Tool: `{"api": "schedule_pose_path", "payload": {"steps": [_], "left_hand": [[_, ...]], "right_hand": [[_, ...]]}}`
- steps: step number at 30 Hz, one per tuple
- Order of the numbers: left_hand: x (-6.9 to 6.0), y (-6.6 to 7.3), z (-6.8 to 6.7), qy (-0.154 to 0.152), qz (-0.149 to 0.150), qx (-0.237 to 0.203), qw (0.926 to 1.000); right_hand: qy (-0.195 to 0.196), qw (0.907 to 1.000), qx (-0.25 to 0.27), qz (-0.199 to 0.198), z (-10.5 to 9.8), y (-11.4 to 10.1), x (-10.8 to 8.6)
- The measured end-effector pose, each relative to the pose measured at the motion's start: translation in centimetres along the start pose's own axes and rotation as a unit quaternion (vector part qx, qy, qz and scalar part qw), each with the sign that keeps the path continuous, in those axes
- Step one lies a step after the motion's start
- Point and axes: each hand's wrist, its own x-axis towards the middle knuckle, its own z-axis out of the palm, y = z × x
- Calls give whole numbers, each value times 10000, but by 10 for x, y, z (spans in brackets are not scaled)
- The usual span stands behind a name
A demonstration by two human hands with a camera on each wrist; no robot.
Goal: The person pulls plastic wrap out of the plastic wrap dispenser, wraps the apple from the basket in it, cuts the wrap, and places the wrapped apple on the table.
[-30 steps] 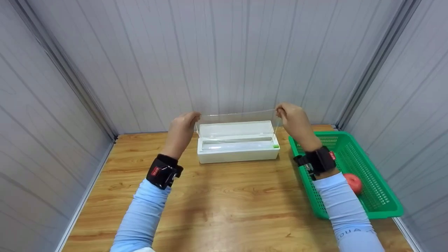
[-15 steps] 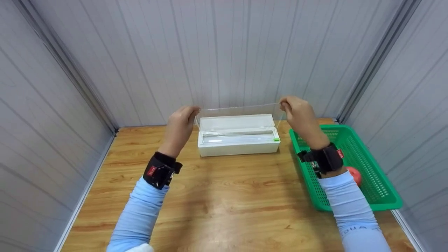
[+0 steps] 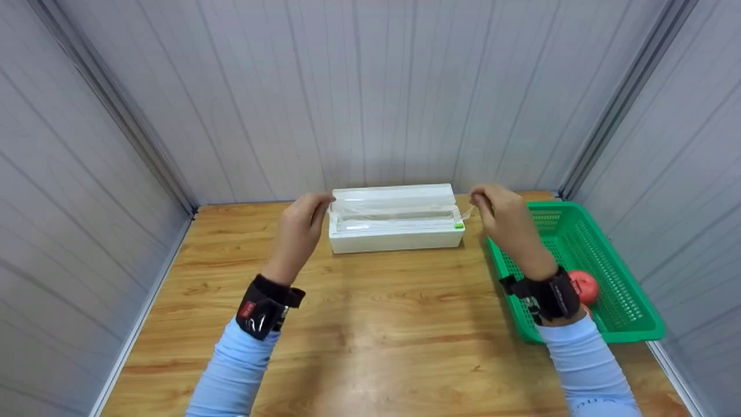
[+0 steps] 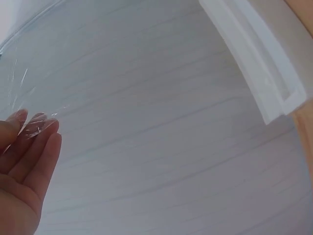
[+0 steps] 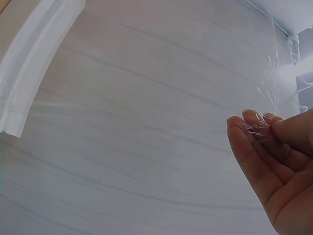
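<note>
**Hands Drop, Film Slackens Over Box**

Both the left hand [image 3: 302, 223] and the right hand [image 3: 506, 223] have come down from half a second ago, when they held the film [image 3: 373, 208] stretched above the box [image 3: 397, 241]. Its upper edge, then nearly straight, now sags and wrinkles across the raised lid [image 3: 399, 193]. The sheet appears drawn out and, to judge by the slack, is no longer under strain; whether it has come free of the box cannot be told. The fingers of each hand are closed in a pinch, film bunched between thumb and fingertips at either end.

The count: two hands, two wristbands [image 3: 260, 307], one sheet of film, one white box with one lid and one green tab [image 3: 459, 226], all on or above one tabletop [image 3: 399, 313]. At right, partly beneath the forearm, one green basket [image 3: 631, 336] holds at least one red fruit [image 3: 587, 286]; a red patch below may be a second.
</note>
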Motion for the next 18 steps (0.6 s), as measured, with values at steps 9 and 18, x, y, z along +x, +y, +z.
{"api": "schedule_pose_path", "payload": {"steps": [9,18], "left_hand": [[-39,12,-5,171,316,-86,9993],[-79,21,-12,-203,331,59,9992]], "right_hand": [[-52,10000,-63,-14,-1,-11,-38],[-99,9976,-576,-362,-1,-19,-71]]}}
